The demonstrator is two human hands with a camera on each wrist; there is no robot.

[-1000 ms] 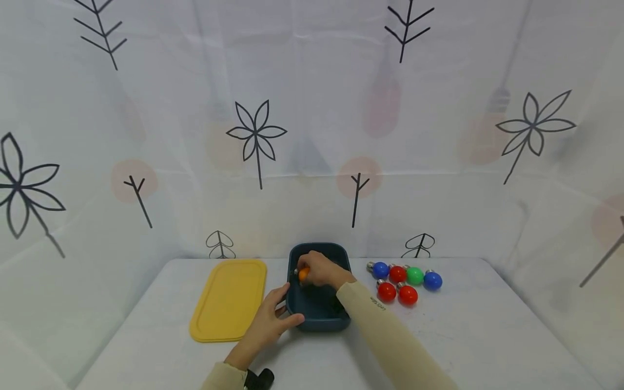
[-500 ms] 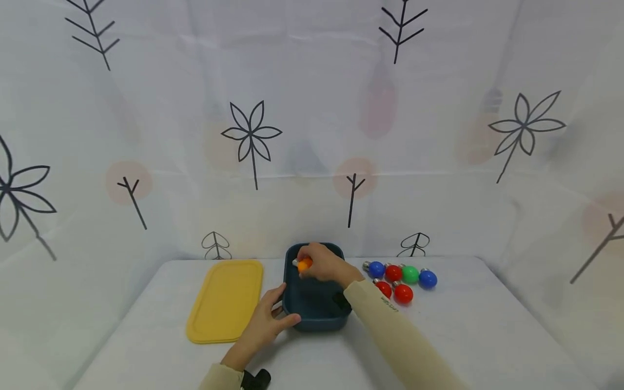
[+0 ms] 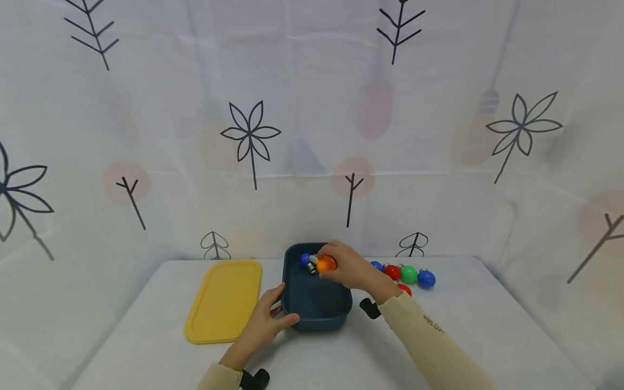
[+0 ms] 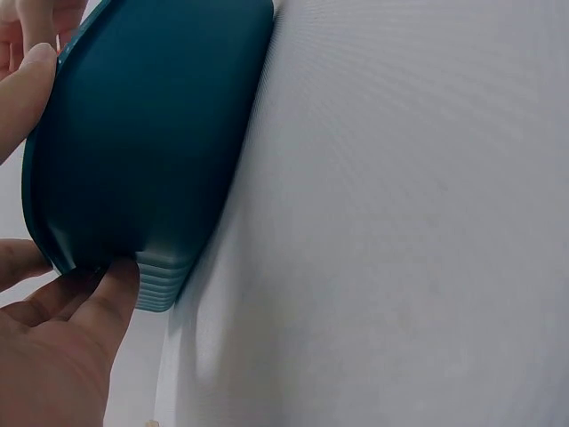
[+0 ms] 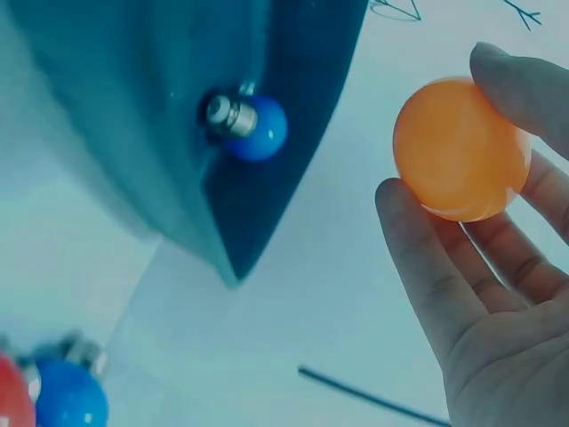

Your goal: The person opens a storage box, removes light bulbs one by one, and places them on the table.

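Note:
My right hand (image 3: 352,266) pinches an orange light bulb (image 3: 326,264) by its round glass, with its metal base pointing left. In the head view it is over the right side of the dark teal bin (image 3: 317,325). A blue bulb (image 5: 264,133) with a silver screw base lies inside the bin at the far left, and another metal base (image 3: 312,269) shows beside it. My left hand (image 3: 267,318) holds the bin's near left corner. In the left wrist view its thumb (image 4: 27,93) lies along the rim and its fingers (image 4: 107,307) bend in under the edge.
Left of the bin lies a yellow lid (image 3: 224,300). To the right are several loose bulbs, among them a green bulb (image 3: 409,274) and a blue one (image 3: 426,279); my right forearm hides part of the group. A patterned cloth (image 3: 302,108) hangs behind the table.
My right hand has lifted the orange bulb from inside the bin and carried it right, toward the bin's right rim. The blue bulb in the bin has come into sight. My left hand stays put.

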